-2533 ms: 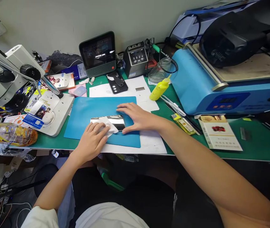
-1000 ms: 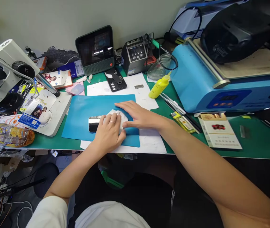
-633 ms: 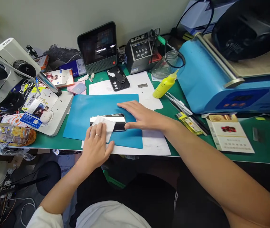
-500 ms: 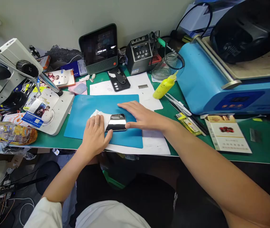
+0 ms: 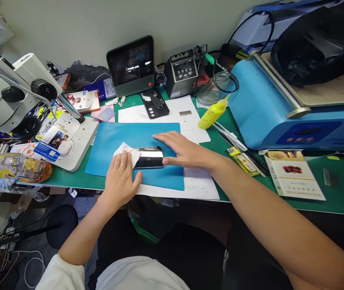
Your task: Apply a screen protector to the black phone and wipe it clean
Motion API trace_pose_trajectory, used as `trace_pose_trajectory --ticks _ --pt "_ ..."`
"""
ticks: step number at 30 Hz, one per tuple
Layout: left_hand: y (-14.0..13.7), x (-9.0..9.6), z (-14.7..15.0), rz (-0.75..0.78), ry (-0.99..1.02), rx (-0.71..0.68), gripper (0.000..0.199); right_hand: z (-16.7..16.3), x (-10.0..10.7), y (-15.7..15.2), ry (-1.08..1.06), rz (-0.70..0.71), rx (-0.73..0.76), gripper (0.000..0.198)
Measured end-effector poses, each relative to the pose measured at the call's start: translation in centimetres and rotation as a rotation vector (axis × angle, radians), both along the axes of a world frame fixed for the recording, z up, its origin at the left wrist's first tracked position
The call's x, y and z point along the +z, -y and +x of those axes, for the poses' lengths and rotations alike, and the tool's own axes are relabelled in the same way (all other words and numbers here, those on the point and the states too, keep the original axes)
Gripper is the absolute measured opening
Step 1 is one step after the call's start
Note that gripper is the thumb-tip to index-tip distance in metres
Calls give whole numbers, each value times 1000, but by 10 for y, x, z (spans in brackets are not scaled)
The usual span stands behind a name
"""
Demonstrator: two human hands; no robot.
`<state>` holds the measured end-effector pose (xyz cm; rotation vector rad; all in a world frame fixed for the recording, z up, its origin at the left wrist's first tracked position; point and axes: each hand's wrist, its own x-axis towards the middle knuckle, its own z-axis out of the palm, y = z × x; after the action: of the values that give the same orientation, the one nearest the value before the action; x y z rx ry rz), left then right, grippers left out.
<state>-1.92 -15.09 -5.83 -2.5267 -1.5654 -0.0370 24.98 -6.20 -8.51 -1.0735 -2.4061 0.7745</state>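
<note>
A dark phone [image 5: 149, 158] with a glossy surface lies on the blue mat [image 5: 166, 179]. My left hand [image 5: 120, 173] presses a white tissue [image 5: 126, 148] down over the phone's left end, its fingers close together on top and the thumb lying off to the side. The tissue hides that end of the phone. At the opposite end, my right hand [image 5: 182, 151] has its thumb tip against or right beside the phone's edge. Its other fingers stretch out over the mat with nothing in them.
Behind the mat lies a black phone back [image 5: 155, 104] on white paper. A yellow squeeze bottle [image 5: 212, 114], tweezers [image 5: 231, 135] and a blue machine [image 5: 259, 108] stand or lie to the right. On the left are a microscope [image 5: 43, 88] and a drink bottle [image 5: 21, 167].
The whole view has shifted slightly. My left hand and the tissue have slid a little left along the phone, and the right hand keeps nearly the same place beside it.
</note>
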Motion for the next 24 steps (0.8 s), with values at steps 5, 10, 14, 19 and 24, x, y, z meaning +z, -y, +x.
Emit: trace_pose_trajectory --ticks 5,10,14,19,24 --pt "26 0 -12 -5 17 10 63 -1 2 0 -1 -32 -3 110" --pt "1 1 -7 22 -5 12 61 0 2 -1 -3 -38 -9 112" --pt "-5 1 -7 44 1 31 58 0 2 0 -5 -34 -3 113" --pt "16 -1 -13 33 10 11 55 0 1 0 -15 -36 -3 110" --pt "-16 4 -7 -4 -20 15 51 1 -3 -2 -37 -1 9 109"
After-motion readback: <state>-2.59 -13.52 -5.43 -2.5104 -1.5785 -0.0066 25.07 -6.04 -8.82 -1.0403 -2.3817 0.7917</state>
